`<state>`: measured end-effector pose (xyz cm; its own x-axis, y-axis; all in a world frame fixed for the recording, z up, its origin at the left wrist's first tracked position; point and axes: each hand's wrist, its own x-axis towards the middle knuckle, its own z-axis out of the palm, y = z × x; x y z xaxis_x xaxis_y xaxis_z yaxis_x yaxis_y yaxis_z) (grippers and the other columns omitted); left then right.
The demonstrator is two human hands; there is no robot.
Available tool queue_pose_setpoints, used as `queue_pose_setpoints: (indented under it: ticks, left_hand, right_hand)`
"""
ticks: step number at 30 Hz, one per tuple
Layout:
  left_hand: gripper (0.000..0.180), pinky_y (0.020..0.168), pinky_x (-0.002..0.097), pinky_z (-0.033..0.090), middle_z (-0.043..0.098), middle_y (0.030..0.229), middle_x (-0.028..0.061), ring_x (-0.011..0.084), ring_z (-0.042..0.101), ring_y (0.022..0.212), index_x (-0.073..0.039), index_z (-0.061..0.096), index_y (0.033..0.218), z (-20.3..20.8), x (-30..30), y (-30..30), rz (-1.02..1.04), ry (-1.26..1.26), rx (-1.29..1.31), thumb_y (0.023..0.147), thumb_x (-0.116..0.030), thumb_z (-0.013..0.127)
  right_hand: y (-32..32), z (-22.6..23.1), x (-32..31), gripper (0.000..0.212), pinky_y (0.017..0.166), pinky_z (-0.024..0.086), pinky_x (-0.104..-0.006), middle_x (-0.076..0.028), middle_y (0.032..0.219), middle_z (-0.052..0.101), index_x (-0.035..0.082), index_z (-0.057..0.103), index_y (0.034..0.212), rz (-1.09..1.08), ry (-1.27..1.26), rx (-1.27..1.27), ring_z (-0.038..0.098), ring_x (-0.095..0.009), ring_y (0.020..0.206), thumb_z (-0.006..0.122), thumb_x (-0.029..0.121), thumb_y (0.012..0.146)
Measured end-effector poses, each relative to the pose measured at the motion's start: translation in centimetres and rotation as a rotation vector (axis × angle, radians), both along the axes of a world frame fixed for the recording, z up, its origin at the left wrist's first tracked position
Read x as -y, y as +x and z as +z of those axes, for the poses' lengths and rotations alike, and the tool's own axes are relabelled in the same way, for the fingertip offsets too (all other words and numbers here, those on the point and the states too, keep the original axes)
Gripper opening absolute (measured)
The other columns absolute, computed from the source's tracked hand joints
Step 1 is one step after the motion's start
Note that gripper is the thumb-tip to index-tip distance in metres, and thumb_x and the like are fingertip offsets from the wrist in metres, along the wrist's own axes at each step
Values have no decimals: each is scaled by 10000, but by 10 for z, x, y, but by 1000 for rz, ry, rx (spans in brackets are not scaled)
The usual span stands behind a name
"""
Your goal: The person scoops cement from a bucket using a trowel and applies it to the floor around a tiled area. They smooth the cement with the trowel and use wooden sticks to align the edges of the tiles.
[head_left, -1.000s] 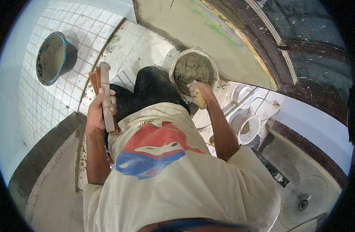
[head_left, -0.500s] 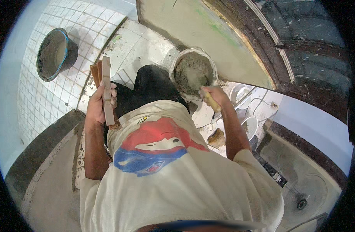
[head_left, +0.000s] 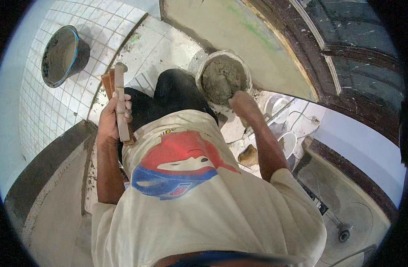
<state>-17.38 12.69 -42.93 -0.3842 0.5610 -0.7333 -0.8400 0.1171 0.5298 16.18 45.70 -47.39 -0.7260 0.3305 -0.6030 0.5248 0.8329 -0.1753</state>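
My left hand [head_left: 109,116] grips a bundle of long, narrow strips upright near my left knee. A pale strip [head_left: 120,104] is in front, with brown strips [head_left: 108,85] behind it; they look like cut tile. My right hand [head_left: 245,107] is closed round a light-coloured handle [head_left: 244,121] at the near right rim of a bucket [head_left: 248,74]. Grey wet mortar [head_left: 218,84] lies lumpy inside the bucket. The tool's working end is hidden by my hand and the mortar; its kind does not show clearly.
A black basin [head_left: 84,55] with grey residue stands on white tiles at the far left. White tile strips [head_left: 144,83] lie beyond my knees. White pails [head_left: 289,143] and a brown lump [head_left: 247,155] are right of me. A plastered wall [head_left: 213,24] rises behind the bucket.
My right hand has turned and shifted slightly at the bucket's rim, so less of the handle shows. The mortar's surface looks more heaped. My left hand still holds the strips.
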Motion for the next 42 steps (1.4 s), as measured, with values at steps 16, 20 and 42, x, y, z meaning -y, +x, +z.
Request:
queue_pose_setpoints:
  ticks: [16, 20, 42]
  left_hand:
    - [471, 512, 275, 464, 638, 810, 37, 129, 553, 585, -36, 631, 1092, -33, 12, -5, 24, -20, 75, 1047, -492, 520]
    - [471, 518, 278, 482, 633, 813, 41, 129, 566, 603, -26, 631, 1100, -61, 26, -8, 64, 83, 172, 1049, -480, 518]
    - [472, 469, 275, 437, 626, 767, 59, 145, 544, 569, -29, 605, 1061, -82, 29, -12, 353, 91, 320, 1045, -494, 524]
  right_hand:
    - [36, -78, 46, 466, 457, 490, -254, 10, 815, 588, -17, 621, 1200, -1423, -1265, -534, 535, -82, 566, 579, 412, 1023]
    - [41, -53, 57, 469, 462, 466, -264, -5, 826, 596, -21, 655, 1179, -1421, -1198, -563, 540, -106, 574, 606, 409, 999]
    - [-390, -188, 76, 109, 516, 483, -338, -71, 771, 587, 50, 576, 886, -1321, -1058, -750, 582, -185, 626, 606, 155, 899]
